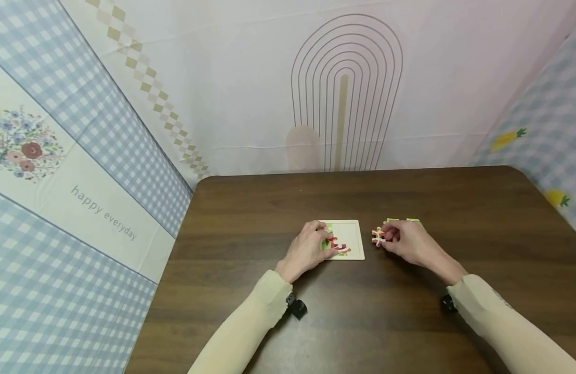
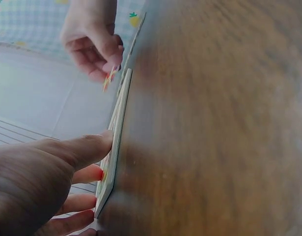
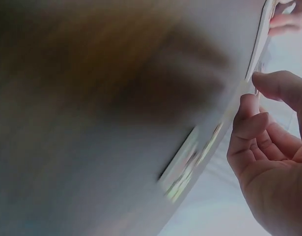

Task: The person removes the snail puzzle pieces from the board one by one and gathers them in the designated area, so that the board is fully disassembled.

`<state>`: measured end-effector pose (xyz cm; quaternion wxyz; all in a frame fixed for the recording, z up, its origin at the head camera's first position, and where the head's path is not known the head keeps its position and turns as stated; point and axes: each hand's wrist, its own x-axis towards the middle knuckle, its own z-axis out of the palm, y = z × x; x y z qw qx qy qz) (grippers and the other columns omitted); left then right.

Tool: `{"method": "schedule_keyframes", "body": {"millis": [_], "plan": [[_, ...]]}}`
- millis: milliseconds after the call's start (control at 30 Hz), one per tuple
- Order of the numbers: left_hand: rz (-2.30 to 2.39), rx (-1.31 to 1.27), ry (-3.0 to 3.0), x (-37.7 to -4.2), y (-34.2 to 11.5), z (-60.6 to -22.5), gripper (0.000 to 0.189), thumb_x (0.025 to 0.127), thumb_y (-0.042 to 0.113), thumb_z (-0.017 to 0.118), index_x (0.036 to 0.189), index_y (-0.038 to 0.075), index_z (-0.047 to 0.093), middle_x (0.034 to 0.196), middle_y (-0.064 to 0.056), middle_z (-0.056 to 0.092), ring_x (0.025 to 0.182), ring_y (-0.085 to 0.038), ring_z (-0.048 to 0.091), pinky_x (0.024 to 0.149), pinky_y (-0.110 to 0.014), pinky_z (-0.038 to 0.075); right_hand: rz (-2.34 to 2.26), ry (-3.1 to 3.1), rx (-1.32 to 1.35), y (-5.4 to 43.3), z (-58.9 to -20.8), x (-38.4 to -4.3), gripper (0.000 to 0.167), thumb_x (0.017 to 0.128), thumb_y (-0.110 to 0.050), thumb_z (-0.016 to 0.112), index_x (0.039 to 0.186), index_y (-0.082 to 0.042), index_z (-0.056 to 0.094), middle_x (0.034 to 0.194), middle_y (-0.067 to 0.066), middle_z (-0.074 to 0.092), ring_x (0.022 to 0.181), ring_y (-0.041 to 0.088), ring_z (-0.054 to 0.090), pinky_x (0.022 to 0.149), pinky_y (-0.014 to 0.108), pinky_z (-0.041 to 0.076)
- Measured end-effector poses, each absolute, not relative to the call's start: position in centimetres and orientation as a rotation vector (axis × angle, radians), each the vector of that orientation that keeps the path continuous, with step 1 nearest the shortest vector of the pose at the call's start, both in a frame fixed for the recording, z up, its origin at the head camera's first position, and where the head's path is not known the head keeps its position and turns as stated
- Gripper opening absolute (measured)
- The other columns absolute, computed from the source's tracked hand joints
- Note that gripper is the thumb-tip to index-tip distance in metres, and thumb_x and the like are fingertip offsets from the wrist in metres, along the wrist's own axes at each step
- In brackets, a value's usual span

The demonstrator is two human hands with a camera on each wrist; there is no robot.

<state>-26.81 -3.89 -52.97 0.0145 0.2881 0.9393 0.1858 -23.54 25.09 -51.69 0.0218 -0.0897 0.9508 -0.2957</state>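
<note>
Wood-grain table (image 1: 386, 317) supporting white jigsaw tray (image 1: 350, 232). Fitted pieces (image 1: 339, 248) occupying left and near portions of tray. Left hand (image 1: 305, 247) resting over left side of tray; fingers lying loosely spread, touching tray, thumb bearing at near edge. Right hand (image 1: 409, 243) hovering right of tray; thumb and fingers closing in pinch, holding jigsaw piece (image 1: 378, 237) just beside tray. Loose pieces (image 1: 413, 220) lying right of tray, partly hidden by right hand.

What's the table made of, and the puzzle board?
The table looks like wood or wood-look laminate, smooth and softly shiny: brown grain streaks and a pale sheen show. The puzzle board seems matte cardboard or thin wood; its plain cream face fits either.
</note>
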Motion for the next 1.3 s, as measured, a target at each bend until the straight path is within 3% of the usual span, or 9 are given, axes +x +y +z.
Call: {"method": "schedule_keyframes", "body": {"millis": [500, 867, 1300], "plan": [[0.626, 0.875, 2.908, -26.8, -3.9, -52.9, 0.039, 0.097, 0.038, 0.084, 0.127, 0.015, 0.082, 0.147, -0.005, 0.066, 0.143, -0.026, 0.057, 0.104, -0.043, 0.060, -0.810, 2.923, -0.275, 29.4, -51.5, -23.9, 0.022, 0.089, -0.007, 0.083, 0.107, 0.001, 0.074, 0.087, 0.002, 0.070, 0.076, 0.011, 0.058, 0.066, 0.023, 0.046], [0.623, 0.873, 2.908, -26.9, -3.9, -52.8, 0.039, 0.097, 0.039, 0.084, 0.127, 0.015, 0.083, 0.148, -0.005, 0.066, 0.144, -0.026, 0.057, 0.108, -0.044, 0.059, -0.839, 2.862, -0.273, 29.9, -51.3, -24.1, 0.020, 0.090, -0.011, 0.086, 0.105, -0.002, 0.076, 0.079, -0.002, 0.065, 0.063, 0.006, 0.054, 0.059, 0.024, 0.046], [0.588, 0.887, 2.911, -26.8, -3.9, -52.8, 0.041, 0.097, 0.040, 0.084, 0.129, 0.015, 0.081, 0.148, -0.006, 0.065, 0.141, -0.025, 0.058, 0.107, -0.041, 0.060, -0.843, 2.836, -0.258, 30.0, -51.3, -24.1, 0.026, 0.092, -0.016, 0.085, 0.111, 0.000, 0.075, 0.082, -0.001, 0.064, 0.063, 0.007, 0.053, 0.059, 0.025, 0.045]]}}
